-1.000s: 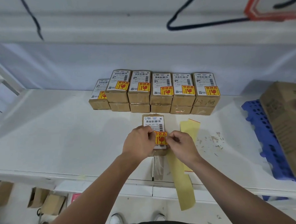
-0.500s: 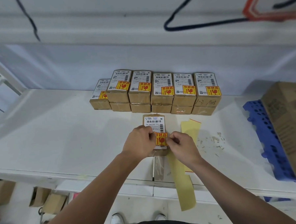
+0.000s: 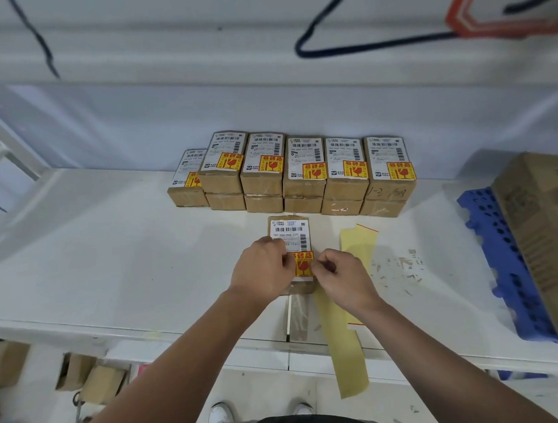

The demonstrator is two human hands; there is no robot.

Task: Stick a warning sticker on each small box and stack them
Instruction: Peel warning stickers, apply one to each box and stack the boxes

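As the left hand (image 3: 261, 270) clamps the small box (image 3: 288, 225), the right hand (image 3: 342, 279) pinches the warning sticker (image 3: 302, 264). Stickered stacks (image 3: 305, 177) stand just behind.

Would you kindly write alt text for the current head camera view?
A left hand and right hand pinch a yellow warning sticker on a small box on a white table. Stickered boxes stand stacked behind.

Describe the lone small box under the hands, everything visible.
The small box is brown cardboard wrapped in clear tape, lying flat on the white table. A white barcode label covers its top; a yellow-and-red warning sticker sits on the label's near end. The left hand and right hand pinch the sticker's side edges with curled fingers.
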